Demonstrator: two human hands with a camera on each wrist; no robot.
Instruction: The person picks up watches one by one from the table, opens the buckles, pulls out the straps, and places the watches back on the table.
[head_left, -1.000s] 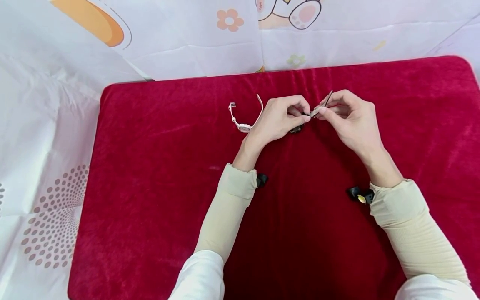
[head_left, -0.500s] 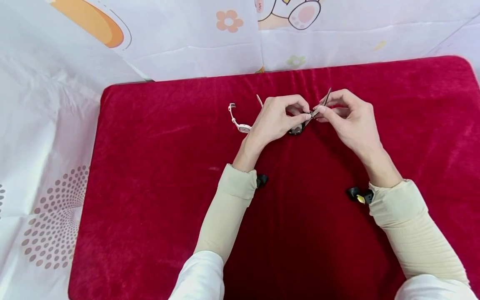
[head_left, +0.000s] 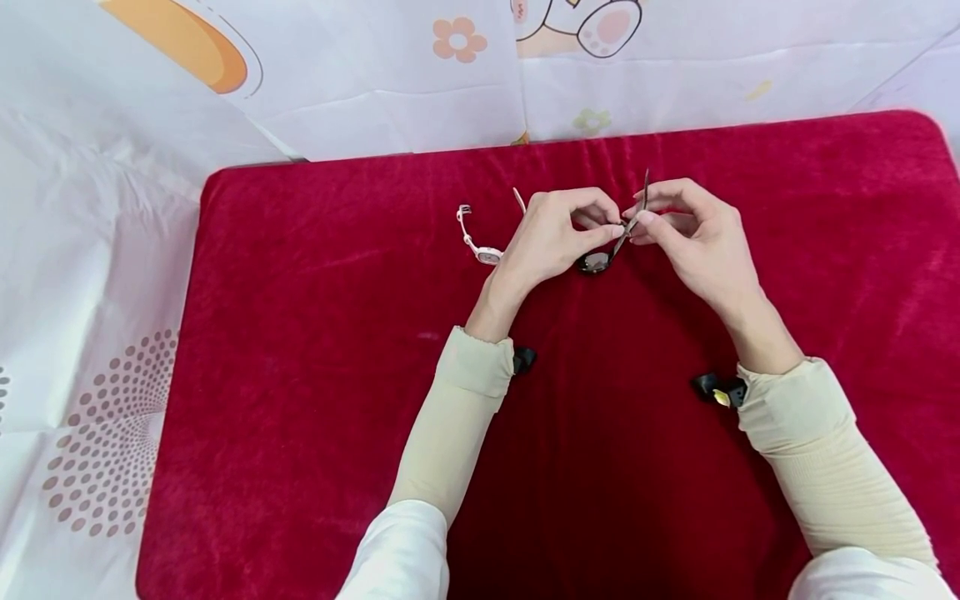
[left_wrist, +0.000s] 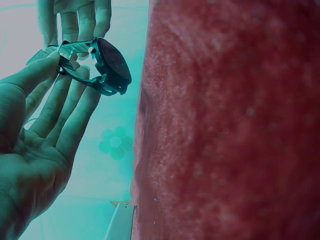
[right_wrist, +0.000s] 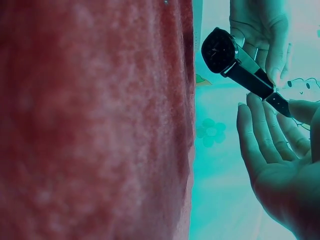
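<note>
Above the middle of the red velvet mat (head_left: 300, 350), both hands hold up a black watch (head_left: 595, 262). Its round face (left_wrist: 112, 65) hangs below the fingers, and one strap end sticks up between the hands. My left hand (head_left: 609, 233) pinches the strap (left_wrist: 75, 47) by thumb and forefinger. My right hand (head_left: 637, 221) pinches the other strap (right_wrist: 255, 80) close by. In the right wrist view the dial (right_wrist: 218, 50) faces the mat's edge.
A small pale pink watch (head_left: 480, 242) lies on the mat just left of my left hand. A white cloth (head_left: 97, 250) with cartoon prints surrounds the mat. Black wrist cameras (head_left: 522, 360) (head_left: 720, 390) sit on both beige sleeves.
The strap end between the hands has swung from slanted to nearly upright. The watch face now hangs lower and shows more plainly under the left fingers. The hands have barely shifted.
</note>
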